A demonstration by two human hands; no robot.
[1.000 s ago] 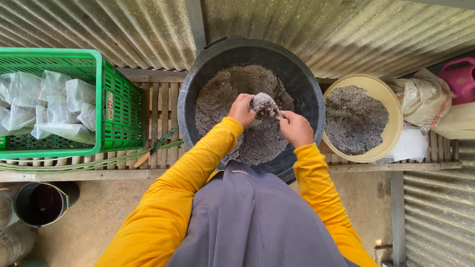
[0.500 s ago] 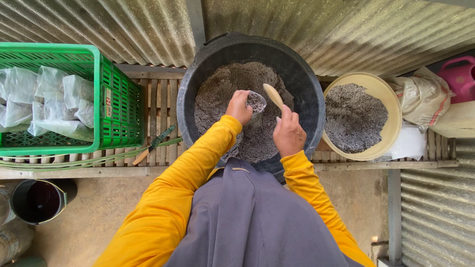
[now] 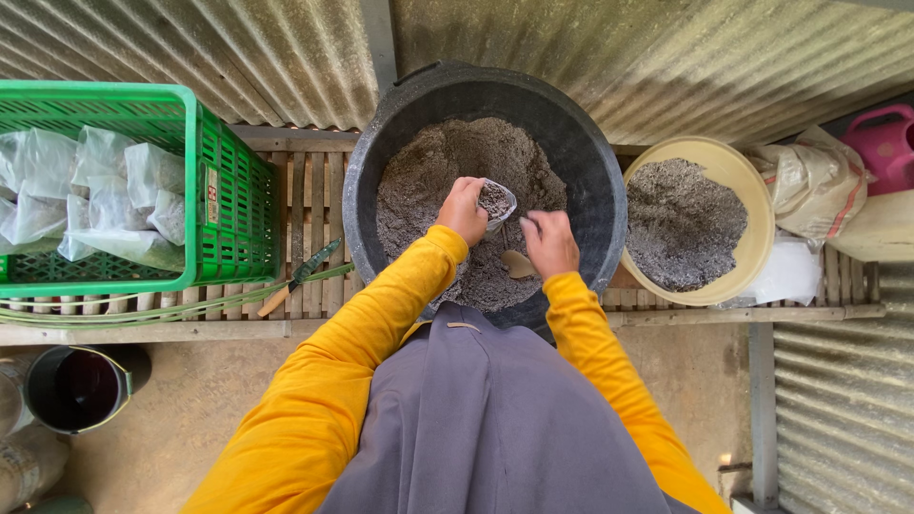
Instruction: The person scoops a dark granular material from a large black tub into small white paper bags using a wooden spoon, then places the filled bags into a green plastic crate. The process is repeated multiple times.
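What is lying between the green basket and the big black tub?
A small green-handled tool lies on the wooden slat bench between the green plastic basket and the big black round tub, seen from the head view.

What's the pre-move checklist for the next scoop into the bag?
1. Small clear bag held in left hand over the black tub: ok.
2. Bag mouth open and facing up: ok; soil shows inside.
3. Scoop in right hand, low over the soil mix: ok.
4. Scoop loaded: cannot tell, the hand hides most of it.
5. Soil left in tub: ok, plenty.
6. Green crate with filled bags to the left: ok.
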